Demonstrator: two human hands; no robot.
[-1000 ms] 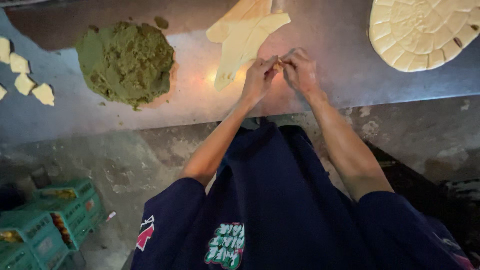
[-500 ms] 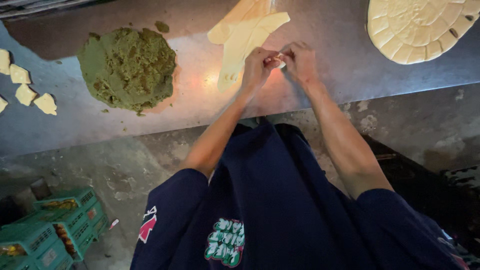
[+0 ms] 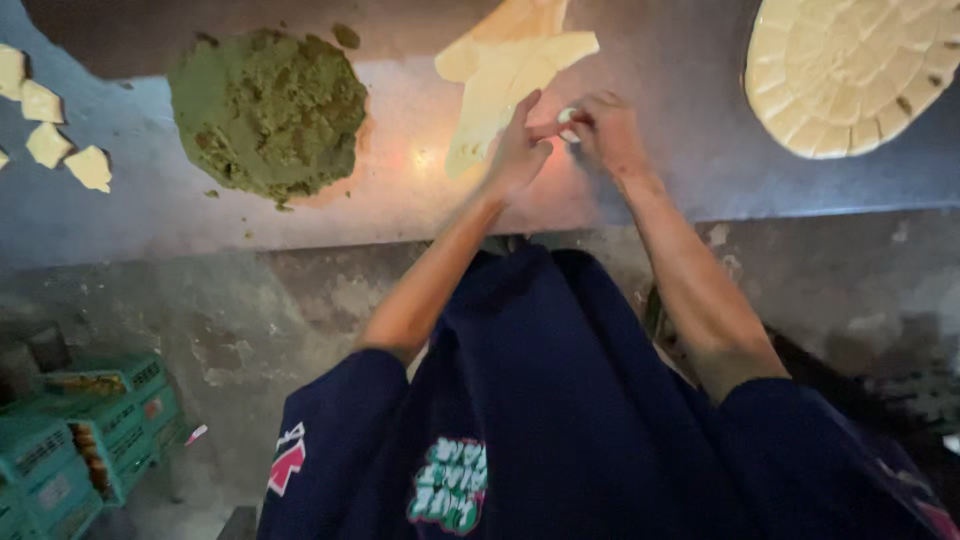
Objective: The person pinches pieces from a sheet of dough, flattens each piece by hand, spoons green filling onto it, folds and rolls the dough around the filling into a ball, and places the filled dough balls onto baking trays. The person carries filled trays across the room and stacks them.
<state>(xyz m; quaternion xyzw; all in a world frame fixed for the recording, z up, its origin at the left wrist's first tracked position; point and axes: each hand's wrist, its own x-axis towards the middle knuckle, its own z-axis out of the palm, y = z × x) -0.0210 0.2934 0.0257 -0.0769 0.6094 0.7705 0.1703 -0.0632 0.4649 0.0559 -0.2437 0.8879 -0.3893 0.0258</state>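
My left hand (image 3: 517,150) and my right hand (image 3: 606,130) meet over the steel counter (image 3: 400,210), fingertips pinched together on a small pale piece of dough (image 3: 567,120). Just beyond them lies a stack of thin cream dough sheets (image 3: 505,70), partly hidden by my left fingers. A large mound of green filling (image 3: 268,112) sits on the counter to the left of my hands. At the far right rests a round slab of dough scored into small squares (image 3: 850,65).
Several folded dough pieces (image 3: 55,140) lie at the counter's left end. Green plastic crates (image 3: 80,440) stand on the floor at lower left. The counter's front edge runs just below my hands, above a worn concrete wall (image 3: 300,320).
My hands stay pinched together on the small dough piece, working it slightly. The view has shifted a little; nothing on the counter has moved.
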